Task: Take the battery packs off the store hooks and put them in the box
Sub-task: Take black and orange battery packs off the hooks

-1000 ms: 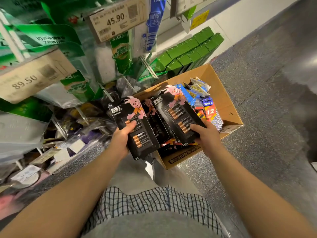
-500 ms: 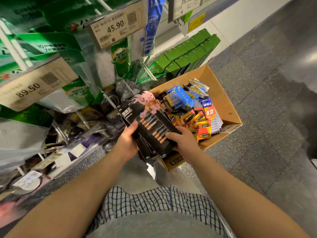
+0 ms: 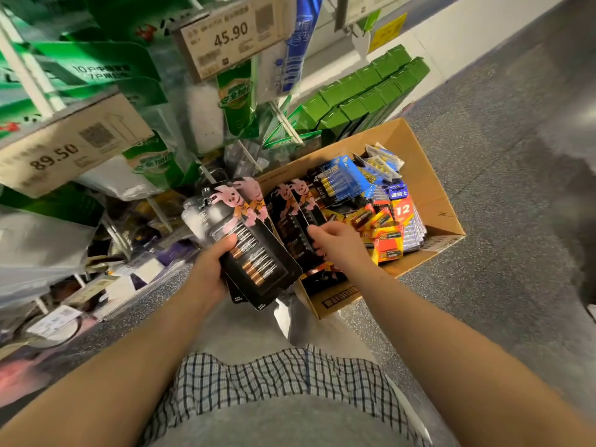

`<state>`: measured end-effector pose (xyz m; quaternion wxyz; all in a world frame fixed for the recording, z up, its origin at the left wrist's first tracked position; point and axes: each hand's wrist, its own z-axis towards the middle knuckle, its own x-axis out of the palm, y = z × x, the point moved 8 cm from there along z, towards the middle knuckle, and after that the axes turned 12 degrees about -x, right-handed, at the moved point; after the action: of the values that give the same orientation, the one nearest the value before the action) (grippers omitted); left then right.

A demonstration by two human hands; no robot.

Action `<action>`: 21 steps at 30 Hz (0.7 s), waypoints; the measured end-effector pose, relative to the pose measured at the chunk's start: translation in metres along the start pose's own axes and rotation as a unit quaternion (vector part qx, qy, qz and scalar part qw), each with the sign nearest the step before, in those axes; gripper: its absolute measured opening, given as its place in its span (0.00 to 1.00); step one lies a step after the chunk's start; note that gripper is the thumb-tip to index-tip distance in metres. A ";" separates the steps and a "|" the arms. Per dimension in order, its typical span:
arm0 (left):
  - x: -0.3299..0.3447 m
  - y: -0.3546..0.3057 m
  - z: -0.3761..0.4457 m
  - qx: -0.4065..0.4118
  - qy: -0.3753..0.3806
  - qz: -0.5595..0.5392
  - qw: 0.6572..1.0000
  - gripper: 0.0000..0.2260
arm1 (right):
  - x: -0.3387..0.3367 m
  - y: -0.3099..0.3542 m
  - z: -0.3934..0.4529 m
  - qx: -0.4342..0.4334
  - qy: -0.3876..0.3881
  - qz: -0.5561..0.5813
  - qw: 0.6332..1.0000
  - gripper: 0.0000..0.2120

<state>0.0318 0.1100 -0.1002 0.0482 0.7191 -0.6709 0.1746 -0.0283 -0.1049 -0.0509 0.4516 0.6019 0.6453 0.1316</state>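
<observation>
Hands (image 3: pixel 209 269) curled around battery packs (image 3: pixel 254 253)

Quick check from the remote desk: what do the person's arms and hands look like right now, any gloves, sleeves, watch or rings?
Both arms are bare up to the picture's edge: no sleeves in view. The left hand and right hand wear no gloves, and no watch, band or ring shows on either. Below them are checked shorts and a grey top.

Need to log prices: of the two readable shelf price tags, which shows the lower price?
The upper price tag, reading 45.90, above the box. The other tag, at left, reads 89.50.
</observation>
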 end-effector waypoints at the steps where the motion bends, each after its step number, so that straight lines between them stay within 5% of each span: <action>1: -0.005 0.000 0.000 -0.001 -0.009 -0.003 1.000 0.05 | -0.008 -0.009 0.004 0.016 -0.036 -0.017 0.999 0.11; 13: -0.019 0.000 -0.001 0.016 -0.035 0.046 0.998 0.04 | 0.019 -0.044 0.015 0.067 0.009 -0.140 0.988 0.03; 21: -0.008 -0.007 -0.011 0.056 -0.016 0.106 0.993 0.13 | -0.012 -0.042 -0.016 0.065 -0.080 0.016 0.995 0.08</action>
<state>0.0363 0.1209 -0.0916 -0.0219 0.6480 -0.7333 0.2046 -0.0690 -0.1194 -0.0671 0.4595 0.6487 0.6047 0.0485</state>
